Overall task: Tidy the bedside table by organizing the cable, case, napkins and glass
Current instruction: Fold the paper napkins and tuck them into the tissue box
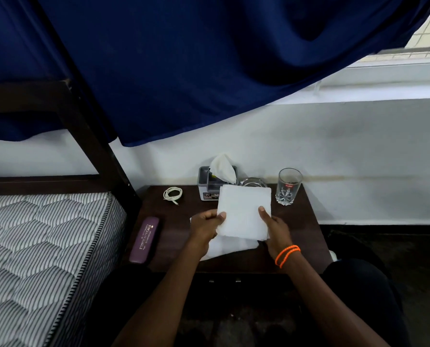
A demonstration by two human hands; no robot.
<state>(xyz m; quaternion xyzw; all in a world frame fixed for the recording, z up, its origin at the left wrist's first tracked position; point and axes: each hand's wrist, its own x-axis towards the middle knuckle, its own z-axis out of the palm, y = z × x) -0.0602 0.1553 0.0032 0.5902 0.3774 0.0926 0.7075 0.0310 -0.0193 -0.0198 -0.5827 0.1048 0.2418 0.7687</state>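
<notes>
A white square napkin (pixel 244 211) is held up above the dark bedside table (pixel 306 236), with my left hand (pixel 206 227) pinching its left edge and my right hand (pixel 276 230) its right edge. More white napkins (pixel 230 247) lie flat on the table under my hands. A coiled white cable (pixel 173 194) rests at the table's back left. A purple glasses case (pixel 145 240) lies along the left edge. A clear drinking glass (pixel 287 186) stands upright at the back right.
A grey tissue box (pixel 208 182) with a tissue sticking up stands at the back, beside a glass ashtray (pixel 254 182) partly hidden by the napkin. A striped mattress (pixel 41 244) and dark bed frame are at left. A blue curtain hangs overhead.
</notes>
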